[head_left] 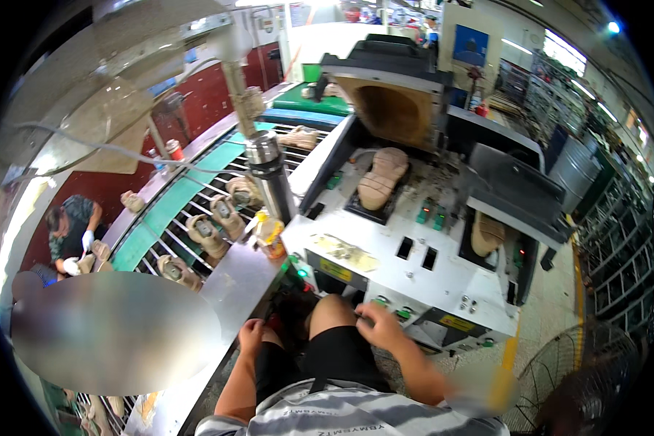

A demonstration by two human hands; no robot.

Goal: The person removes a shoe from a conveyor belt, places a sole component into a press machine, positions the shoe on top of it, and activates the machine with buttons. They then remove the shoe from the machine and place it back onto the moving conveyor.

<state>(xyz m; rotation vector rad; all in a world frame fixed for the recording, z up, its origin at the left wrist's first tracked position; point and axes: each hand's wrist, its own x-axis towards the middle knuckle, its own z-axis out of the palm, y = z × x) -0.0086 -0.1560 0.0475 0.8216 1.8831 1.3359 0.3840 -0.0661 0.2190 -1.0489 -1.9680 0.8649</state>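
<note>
Your left hand (251, 336) hung curled by the metal table (243, 280), its grip impossible to tell, your right hand (383, 329) sat loosely parted near a green button (381, 299), and the beige shoe (381, 178) lay on the machine (374, 251) below its raised lid (385, 76).

A large blurred oval (116, 334) at the lower left covers part of the conveyor (163, 214) and the desk (243, 280), and a smaller blur (479, 389) hides what lies just beside the right forearm (421, 370). The right-hand machine's lid (516, 182) conceals the far end of the shoe (487, 236) beneath it, while the fan (585, 370) runs into the dark rim. Whether the right hand (380, 327) touches the green button (381, 299) cannot be told.
</note>
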